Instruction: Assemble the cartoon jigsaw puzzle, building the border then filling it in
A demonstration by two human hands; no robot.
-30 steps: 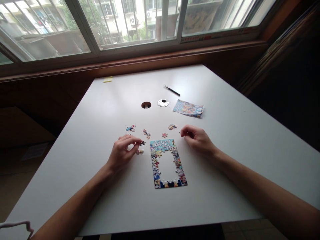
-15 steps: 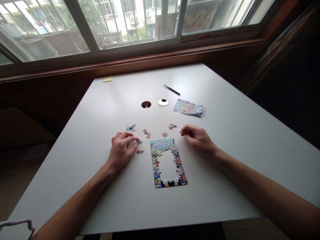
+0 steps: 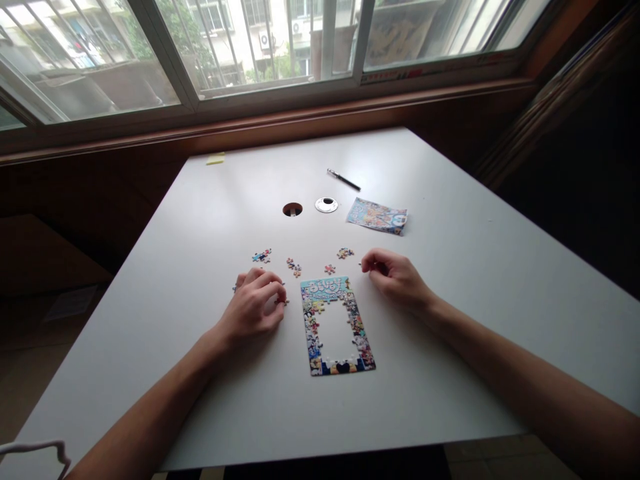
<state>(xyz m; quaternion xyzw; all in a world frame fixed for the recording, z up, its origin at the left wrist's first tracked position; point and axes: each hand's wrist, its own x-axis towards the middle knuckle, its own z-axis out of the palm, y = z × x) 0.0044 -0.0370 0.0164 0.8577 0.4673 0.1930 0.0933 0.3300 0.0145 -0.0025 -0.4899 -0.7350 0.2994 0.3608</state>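
My left hand [image 3: 256, 303] is curled low over the table, left of the puzzle frame. Its thumb and index finger close on a small puzzle piece [image 3: 283, 302], partly covered by the fingertips. Other pieces lie half hidden behind its knuckles. To the right, my right hand [image 3: 395, 275] rests on its side in a loose fist. A tiny dark bit pokes out at its fingertips, too small to name. Between the hands lies the puzzle frame [image 3: 313, 363], its border filled with colourful pictures around a bare white centre.
Loose puzzle pieces [image 3: 261, 255], a joined cluster [image 3: 345, 253] and a red piece [image 3: 329, 269] lie beyond the frame. Farther back are a printed picture sheet [image 3: 377, 217], a pen [image 3: 344, 179], a round cable hole [image 3: 293, 209], its silver cover [image 3: 327, 205] and a yellow note [image 3: 215, 159].
My left hand has shifted slightly down and to the right, from one piece to the piece nearer me, and its fingers have curled more. My right hand has stayed still.
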